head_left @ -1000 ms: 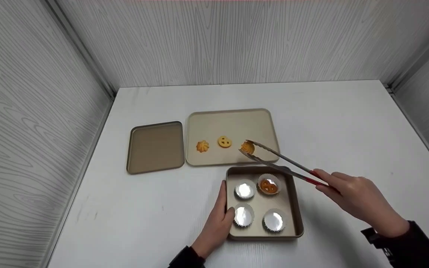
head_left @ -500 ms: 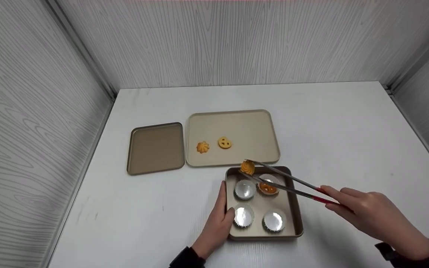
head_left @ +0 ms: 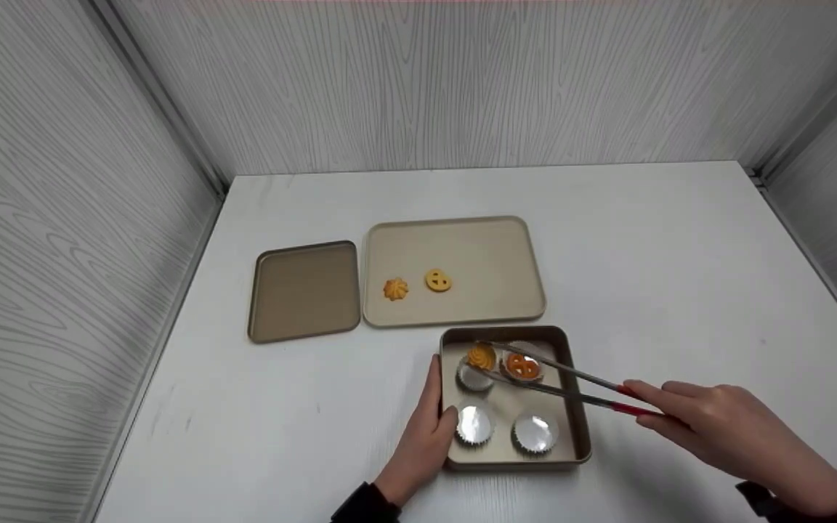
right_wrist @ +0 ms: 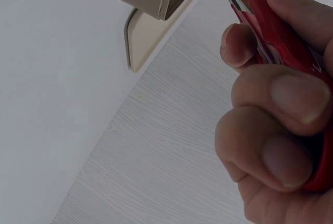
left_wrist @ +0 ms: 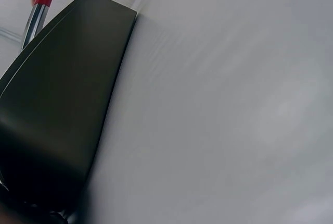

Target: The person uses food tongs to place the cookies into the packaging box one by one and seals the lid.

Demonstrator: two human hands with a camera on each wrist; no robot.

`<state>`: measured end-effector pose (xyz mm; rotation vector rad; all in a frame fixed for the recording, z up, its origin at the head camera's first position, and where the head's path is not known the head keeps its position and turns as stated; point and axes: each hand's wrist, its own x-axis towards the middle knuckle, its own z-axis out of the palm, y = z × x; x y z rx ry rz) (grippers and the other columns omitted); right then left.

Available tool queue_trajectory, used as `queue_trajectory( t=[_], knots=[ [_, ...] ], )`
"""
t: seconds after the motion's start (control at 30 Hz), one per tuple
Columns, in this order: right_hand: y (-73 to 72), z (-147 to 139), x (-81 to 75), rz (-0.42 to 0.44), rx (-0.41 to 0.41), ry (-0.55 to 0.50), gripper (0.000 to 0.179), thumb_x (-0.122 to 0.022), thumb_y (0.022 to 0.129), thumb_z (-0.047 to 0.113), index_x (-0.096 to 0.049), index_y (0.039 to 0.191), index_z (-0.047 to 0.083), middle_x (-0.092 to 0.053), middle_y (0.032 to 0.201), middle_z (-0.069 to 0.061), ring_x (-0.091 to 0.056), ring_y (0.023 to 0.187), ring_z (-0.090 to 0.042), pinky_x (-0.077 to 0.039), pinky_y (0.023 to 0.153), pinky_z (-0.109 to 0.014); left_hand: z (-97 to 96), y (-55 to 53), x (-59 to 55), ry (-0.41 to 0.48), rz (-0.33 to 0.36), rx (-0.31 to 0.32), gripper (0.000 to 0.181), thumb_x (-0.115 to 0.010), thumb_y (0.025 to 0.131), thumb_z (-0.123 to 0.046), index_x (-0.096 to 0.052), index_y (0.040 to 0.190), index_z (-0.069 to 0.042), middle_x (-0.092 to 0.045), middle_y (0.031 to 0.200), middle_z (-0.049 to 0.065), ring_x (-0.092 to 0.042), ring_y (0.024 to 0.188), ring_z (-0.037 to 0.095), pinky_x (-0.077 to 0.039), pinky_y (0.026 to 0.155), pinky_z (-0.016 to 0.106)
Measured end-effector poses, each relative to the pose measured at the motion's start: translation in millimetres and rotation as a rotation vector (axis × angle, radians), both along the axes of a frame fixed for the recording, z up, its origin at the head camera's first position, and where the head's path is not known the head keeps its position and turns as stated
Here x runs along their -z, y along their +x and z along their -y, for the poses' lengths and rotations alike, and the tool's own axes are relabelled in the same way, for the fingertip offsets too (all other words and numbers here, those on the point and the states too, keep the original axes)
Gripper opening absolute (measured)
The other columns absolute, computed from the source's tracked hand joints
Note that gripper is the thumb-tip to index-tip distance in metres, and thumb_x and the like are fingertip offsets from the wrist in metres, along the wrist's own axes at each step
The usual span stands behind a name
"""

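My right hand (head_left: 724,428) grips red-handled metal tongs (head_left: 556,391), its fingers curled round the handle in the right wrist view (right_wrist: 281,125). Between the tong tips is a swirled round cookie (head_left: 482,357), over the upper-left foil cup (head_left: 474,378) in a deep square baking tin (head_left: 513,456). Beside it, the upper-right cup contains a pretzel-shaped cookie (head_left: 522,366). Two more shiny cups, a left one (head_left: 474,425) and a right one (head_left: 535,433), stand in the tin's near half. My left hand (head_left: 422,439) holds the tin's left wall, thumb at the rim.
Behind the tin lies a beige rectangular tray (head_left: 462,247) bearing a flower-shaped cookie (head_left: 395,289) and a pale pretzel-shaped cookie (head_left: 438,280). A brown shallow square pan (head_left: 304,290) sits at its left. Wood-grain panels (head_left: 462,87) enclose the white table (head_left: 680,254).
The tongs have carried the swirled cookie off the beige tray, toward me and down over the tin's upper-left cup. My left hand has stayed on the tin.
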<state>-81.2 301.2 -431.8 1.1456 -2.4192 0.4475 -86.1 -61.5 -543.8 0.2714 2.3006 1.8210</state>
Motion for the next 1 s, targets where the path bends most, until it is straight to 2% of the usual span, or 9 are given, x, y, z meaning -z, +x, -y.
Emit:
queue_trajectory(
  t=[0.27,0.53,0.77,1.0],
  knots=[
    [-0.3,0.3,2.9,0.041,-0.01,0.025,0.05,-0.043,0.107,0.049,-0.077,0.116,0.013,-0.048,0.068,0.02,-0.025,0.055,0.011,-0.024,0.047,-0.008,0.0,-0.2,2.1,0.004,-0.004,0.005,0.076,-0.039,0.103,-0.003,0.005,0.164,-0.007,0.003,0.172,0.009,-0.001,0.157,0.02,-0.007,0.125,0.047],
    [-0.8,2.2,4.5,0.082,0.004,0.054,0.032,-0.066,0.099,0.038,-0.076,0.118,0.014,-0.049,0.069,0.021,-0.026,0.055,0.011,-0.026,0.047,-0.008,0.3,-0.4,2.4,0.007,-0.002,0.006,0.076,-0.039,0.103,-0.004,0.005,0.164,-0.007,0.004,0.172,0.009,-0.001,0.157,0.02,-0.007,0.126,0.047],
    [-1.5,4.1,4.8,0.079,0.022,0.07,0.031,-0.073,0.095,0.035,-0.076,0.118,0.015,-0.049,0.068,0.02,-0.026,0.055,0.011,-0.026,0.047,-0.01,0.5,-0.5,3.1,-0.001,-0.005,0.003,0.076,-0.039,0.103,-0.004,0.005,0.164,-0.008,0.003,0.172,0.008,-0.001,0.157,0.02,-0.007,0.126,0.047],
    [-1.6,6.0,5.3,0.097,0.038,0.067,0.038,-0.084,0.082,0.021,-0.075,0.119,0.016,-0.049,0.069,0.021,-0.026,0.055,0.011,-0.026,0.048,-0.01,0.9,0.3,2.8,0.01,-0.007,0.005,0.076,-0.039,0.103,-0.004,0.005,0.164,-0.007,0.003,0.172,0.008,-0.001,0.157,0.02,-0.007,0.126,0.048]
  ],
)
